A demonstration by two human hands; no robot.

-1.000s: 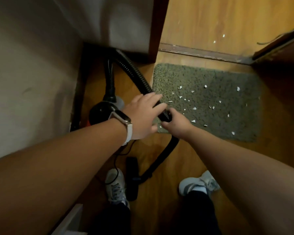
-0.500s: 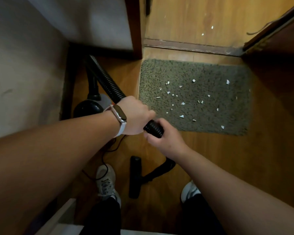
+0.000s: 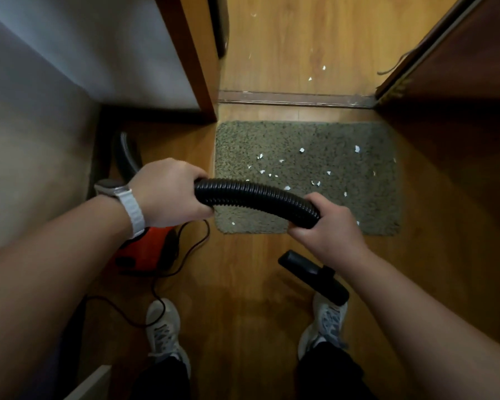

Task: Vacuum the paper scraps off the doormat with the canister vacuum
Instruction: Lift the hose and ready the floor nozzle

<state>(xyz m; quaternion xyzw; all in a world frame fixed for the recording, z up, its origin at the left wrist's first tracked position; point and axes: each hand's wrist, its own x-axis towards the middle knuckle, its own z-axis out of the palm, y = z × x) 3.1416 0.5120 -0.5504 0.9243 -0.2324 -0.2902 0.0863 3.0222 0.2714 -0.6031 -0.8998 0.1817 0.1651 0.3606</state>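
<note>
Both hands grip the black ribbed hose [image 3: 254, 197]: the left hand [image 3: 168, 192] curls round the stretch toward the red canister vacuum [image 3: 145, 249], and the right hand [image 3: 329, 226] wraps round the stretch toward the nozzle [image 3: 312, 275]. Between them the hose runs left to right over the near edge of the doormat [image 3: 367, 206]. The paper scraps [image 3: 300, 150] lie scattered ahead of it. The nozzle hangs or rests — hard to tell which — below the right hand, short of the mat, pointing away from it.
</note>
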